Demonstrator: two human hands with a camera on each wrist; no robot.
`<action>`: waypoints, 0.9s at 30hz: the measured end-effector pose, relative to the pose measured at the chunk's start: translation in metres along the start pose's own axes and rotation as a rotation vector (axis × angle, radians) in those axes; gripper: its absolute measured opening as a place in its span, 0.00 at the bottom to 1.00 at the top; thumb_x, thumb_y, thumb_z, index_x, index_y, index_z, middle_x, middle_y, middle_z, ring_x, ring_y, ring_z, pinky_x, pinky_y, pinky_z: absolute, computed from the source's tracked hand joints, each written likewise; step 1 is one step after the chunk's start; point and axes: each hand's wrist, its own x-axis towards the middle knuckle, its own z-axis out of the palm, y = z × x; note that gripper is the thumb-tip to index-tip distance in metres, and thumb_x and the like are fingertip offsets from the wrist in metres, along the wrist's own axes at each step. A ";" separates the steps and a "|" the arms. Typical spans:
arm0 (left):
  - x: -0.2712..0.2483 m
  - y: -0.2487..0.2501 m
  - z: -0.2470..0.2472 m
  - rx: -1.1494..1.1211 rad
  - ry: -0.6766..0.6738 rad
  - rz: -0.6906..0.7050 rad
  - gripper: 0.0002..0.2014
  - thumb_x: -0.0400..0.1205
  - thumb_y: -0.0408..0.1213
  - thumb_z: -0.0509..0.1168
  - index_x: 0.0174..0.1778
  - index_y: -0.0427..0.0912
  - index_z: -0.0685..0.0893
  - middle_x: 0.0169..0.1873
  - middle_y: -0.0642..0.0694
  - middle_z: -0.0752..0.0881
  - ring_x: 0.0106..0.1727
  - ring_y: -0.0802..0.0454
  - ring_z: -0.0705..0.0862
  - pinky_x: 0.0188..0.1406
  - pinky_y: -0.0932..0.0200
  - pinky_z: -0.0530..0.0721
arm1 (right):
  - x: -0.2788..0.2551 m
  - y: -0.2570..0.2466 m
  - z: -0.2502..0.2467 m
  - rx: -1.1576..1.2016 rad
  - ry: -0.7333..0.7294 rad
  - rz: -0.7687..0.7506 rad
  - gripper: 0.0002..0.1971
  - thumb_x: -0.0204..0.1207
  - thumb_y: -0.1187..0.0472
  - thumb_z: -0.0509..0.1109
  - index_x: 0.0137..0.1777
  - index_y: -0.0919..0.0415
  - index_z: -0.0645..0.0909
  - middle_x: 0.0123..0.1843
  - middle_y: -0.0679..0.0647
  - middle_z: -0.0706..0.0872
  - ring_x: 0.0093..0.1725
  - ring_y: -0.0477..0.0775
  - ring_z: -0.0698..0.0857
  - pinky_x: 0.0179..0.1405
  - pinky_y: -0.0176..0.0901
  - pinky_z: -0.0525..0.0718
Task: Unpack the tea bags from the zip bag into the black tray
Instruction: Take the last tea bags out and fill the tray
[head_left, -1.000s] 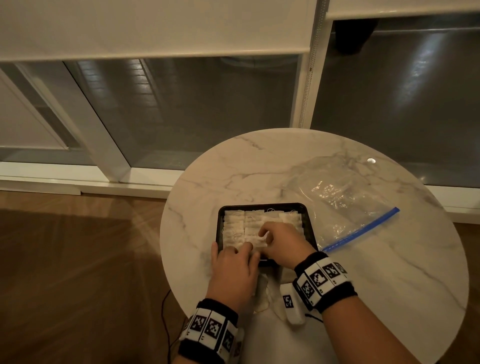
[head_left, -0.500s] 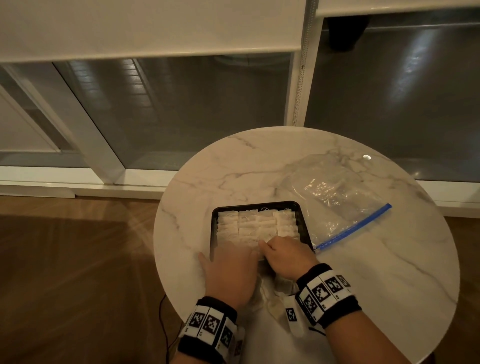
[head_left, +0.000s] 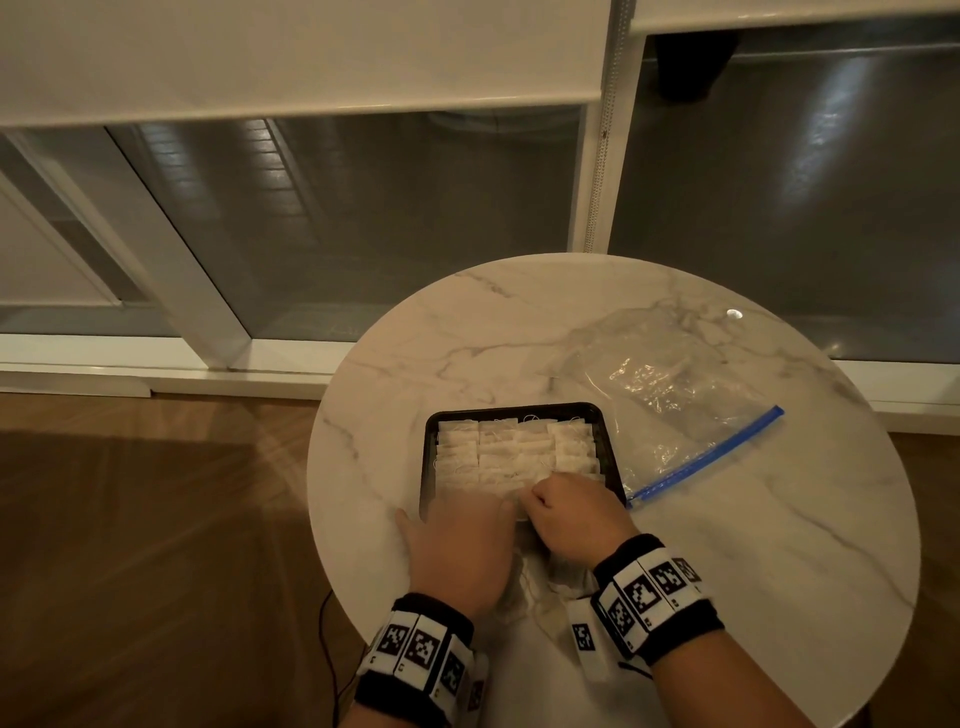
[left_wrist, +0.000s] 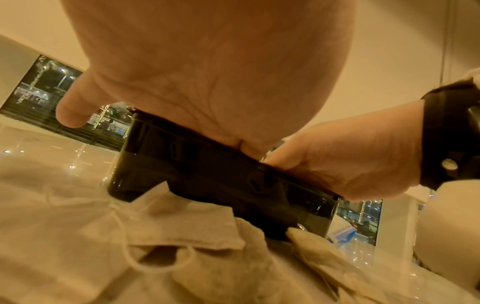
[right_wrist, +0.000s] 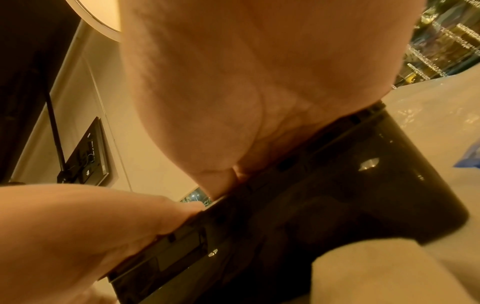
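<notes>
The black tray (head_left: 608, 441) sits on the round marble table, holding rows of white tea bags (head_left: 511, 447). My left hand (head_left: 462, 525) lies flat over the tray's near left edge, its fingers on the tea bags and its thumb spread onto the table. To its right, my right hand (head_left: 556, 509) reaches over the near rim with curled fingers that pinch a tea bag at the front row. The fingertips are hidden in both wrist views, where the palms cover the tray wall (left_wrist: 207, 174). The clear zip bag (head_left: 670, 395) with a blue strip lies to the right of the tray.
Several loose tea bags (head_left: 535, 587) with strings lie on the table between my wrists, close against the tray's near side (left_wrist: 168, 226). The table's edge curves close on the left. Beyond it are a wooden floor and dark windows.
Both hands have drawn back from the tray's middle to its near edge. The left thumb now spreads out onto the table at the tray's left.
</notes>
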 end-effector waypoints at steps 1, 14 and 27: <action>0.000 0.000 0.000 -0.005 0.003 -0.001 0.23 0.90 0.57 0.39 0.66 0.60 0.79 0.64 0.50 0.82 0.68 0.46 0.78 0.76 0.21 0.58 | 0.000 0.000 0.000 0.003 0.003 0.000 0.21 0.87 0.46 0.54 0.34 0.49 0.78 0.35 0.47 0.81 0.37 0.46 0.80 0.41 0.45 0.76; -0.002 0.006 -0.005 0.026 0.041 0.064 0.30 0.87 0.58 0.32 0.67 0.62 0.78 0.62 0.54 0.82 0.68 0.48 0.77 0.75 0.18 0.52 | 0.003 0.000 0.004 -0.070 -0.027 0.029 0.22 0.87 0.44 0.51 0.49 0.51 0.86 0.44 0.48 0.86 0.45 0.50 0.84 0.47 0.47 0.79; -0.002 0.010 -0.006 0.042 0.010 -0.019 0.26 0.90 0.59 0.37 0.69 0.62 0.79 0.64 0.46 0.83 0.70 0.42 0.78 0.77 0.16 0.45 | 0.003 -0.001 0.004 -0.084 -0.010 0.027 0.22 0.88 0.44 0.50 0.47 0.51 0.85 0.43 0.48 0.85 0.42 0.49 0.82 0.42 0.46 0.73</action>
